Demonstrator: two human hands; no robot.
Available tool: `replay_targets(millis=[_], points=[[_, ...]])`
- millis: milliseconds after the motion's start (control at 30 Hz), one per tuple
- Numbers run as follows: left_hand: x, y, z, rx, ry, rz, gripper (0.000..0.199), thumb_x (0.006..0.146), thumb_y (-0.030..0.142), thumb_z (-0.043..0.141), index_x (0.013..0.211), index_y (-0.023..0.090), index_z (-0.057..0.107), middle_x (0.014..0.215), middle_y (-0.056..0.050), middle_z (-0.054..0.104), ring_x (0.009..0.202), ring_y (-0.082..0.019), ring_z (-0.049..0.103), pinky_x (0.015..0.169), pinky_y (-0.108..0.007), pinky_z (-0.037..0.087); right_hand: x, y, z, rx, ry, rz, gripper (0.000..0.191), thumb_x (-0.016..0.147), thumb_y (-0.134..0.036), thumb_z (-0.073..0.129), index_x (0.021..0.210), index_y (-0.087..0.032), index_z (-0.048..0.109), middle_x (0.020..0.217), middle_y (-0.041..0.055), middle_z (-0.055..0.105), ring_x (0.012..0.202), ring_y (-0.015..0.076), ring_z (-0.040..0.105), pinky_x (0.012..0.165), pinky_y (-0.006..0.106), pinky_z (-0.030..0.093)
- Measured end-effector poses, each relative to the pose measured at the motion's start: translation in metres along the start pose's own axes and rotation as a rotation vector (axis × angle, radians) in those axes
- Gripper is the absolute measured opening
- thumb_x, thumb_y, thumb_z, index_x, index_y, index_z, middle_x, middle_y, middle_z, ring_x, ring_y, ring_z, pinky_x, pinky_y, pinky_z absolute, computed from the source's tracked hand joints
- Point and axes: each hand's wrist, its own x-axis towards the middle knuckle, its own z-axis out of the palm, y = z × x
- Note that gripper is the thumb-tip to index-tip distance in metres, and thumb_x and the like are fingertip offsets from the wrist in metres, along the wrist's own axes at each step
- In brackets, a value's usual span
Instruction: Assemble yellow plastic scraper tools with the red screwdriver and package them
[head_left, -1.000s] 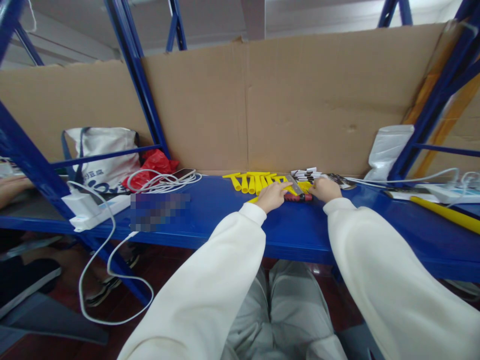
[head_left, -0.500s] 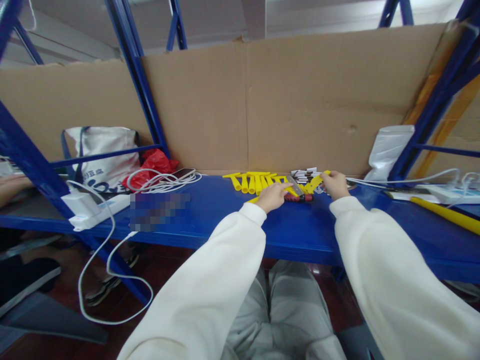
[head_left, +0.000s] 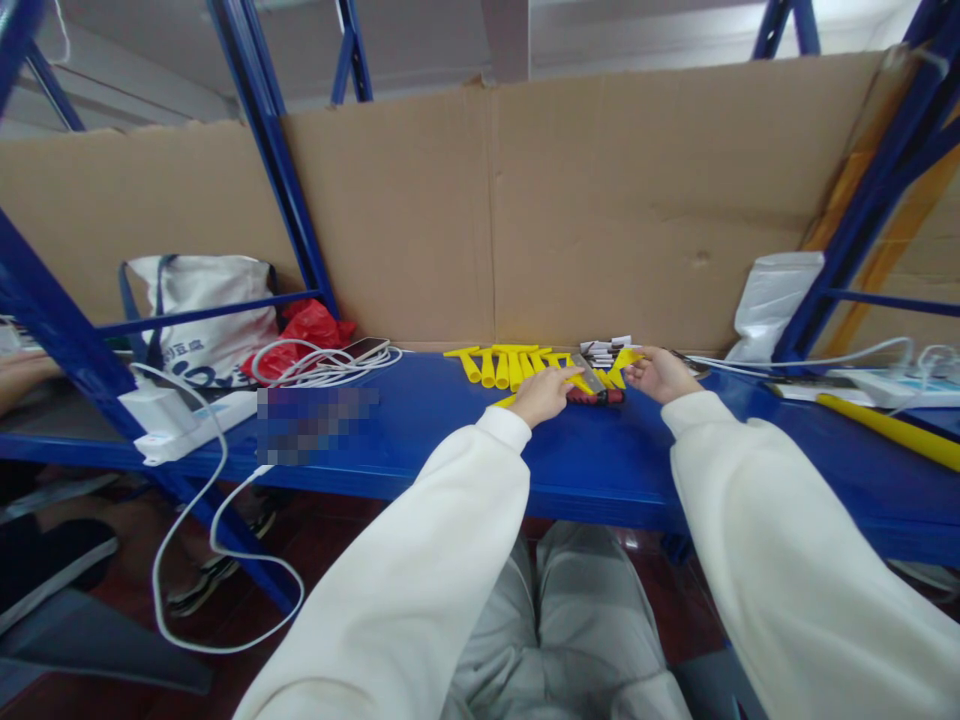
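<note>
My left hand (head_left: 543,395) is closed around a yellow T-shaped scraper (head_left: 579,381); a bit of its handle shows on the wrist side. My right hand (head_left: 660,375) pinches a flat yellow piece (head_left: 628,357) by its right end, just right of the scraper's head. Between the hands lie a grey metal blade (head_left: 591,374) and a dark red handle (head_left: 602,397); whether these two are joined I cannot tell. Behind my left hand, several yellow T-shaped scrapers (head_left: 501,370) lie in a row. Small white-and-dark pieces (head_left: 606,347) are beyond the blade.
The blue shelf (head_left: 420,430) is backed by a cardboard wall (head_left: 600,200). On its left are a cloth bag (head_left: 217,300), a red plastic bag (head_left: 307,335), coiled white cable (head_left: 330,370) and a power strip (head_left: 199,425). A yellow tube (head_left: 892,432) and white pouch (head_left: 776,300) are right.
My right hand has shifted slightly left and turned more open to view, and the yellow piece in it has tilted and moved left. My left hand stays in place.
</note>
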Motion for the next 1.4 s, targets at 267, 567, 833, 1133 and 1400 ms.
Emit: replay_targets(millis=[267,567,833,1133,1400], points=[[0.000,0.003,-0.001,-0.021,0.013,-0.037,0.057,0.101,0.021,0.047,0.158,0.026,0.040,0.150,-0.009,0.059,0.136,-0.025,0.058,0.113,-0.040,0.046,-0.010,-0.005,0.011,0.149,-0.052,-0.102,0.021,0.093,-0.003,0.053,0.078,-0.018,0.055,0.069,-0.0002,0.056,0.058,0.0079,0.054,0.055,0.013,0.053],[0.001,0.001,0.002,-0.030,0.016,-0.061,0.058,0.101,0.025,0.050,0.158,0.025,0.038,0.150,-0.012,0.059,0.135,-0.026,0.059,0.112,-0.041,0.046,-0.002,-0.003,0.003,-0.102,-0.123,-0.132,0.020,0.097,-0.013,0.043,0.080,-0.021,0.051,0.078,0.0067,0.065,0.075,0.0159,0.066,0.072,0.027,0.060],[0.001,0.002,0.001,-0.027,0.010,-0.062,0.058,0.101,0.023,0.048,0.158,0.023,0.037,0.149,-0.012,0.060,0.134,-0.026,0.059,0.111,-0.039,0.046,-0.008,-0.004,0.010,0.040,-0.070,-0.021,0.026,0.094,-0.002,0.038,0.081,-0.020,0.051,0.077,0.0049,0.063,0.074,0.0135,0.065,0.079,0.026,0.059],[0.001,0.001,0.001,-0.025,0.005,-0.064,0.059,0.101,0.025,0.050,0.158,0.024,0.035,0.148,-0.013,0.060,0.134,-0.027,0.059,0.111,-0.039,0.045,-0.014,-0.007,0.010,0.071,-0.071,-0.103,0.021,0.090,-0.017,0.065,0.072,-0.017,0.054,0.058,-0.0042,0.049,0.049,0.0076,0.045,0.048,0.017,0.042],[0.003,0.003,0.003,-0.061,-0.016,-0.127,0.047,0.100,0.028,0.054,0.144,0.017,0.042,0.132,-0.017,0.068,0.128,-0.028,0.063,0.105,-0.040,0.048,-0.010,0.005,0.019,-0.268,-0.219,-0.225,0.036,0.069,-0.032,0.084,0.056,-0.019,0.053,0.048,-0.0053,0.045,0.044,0.0055,0.034,0.041,0.021,0.024]])
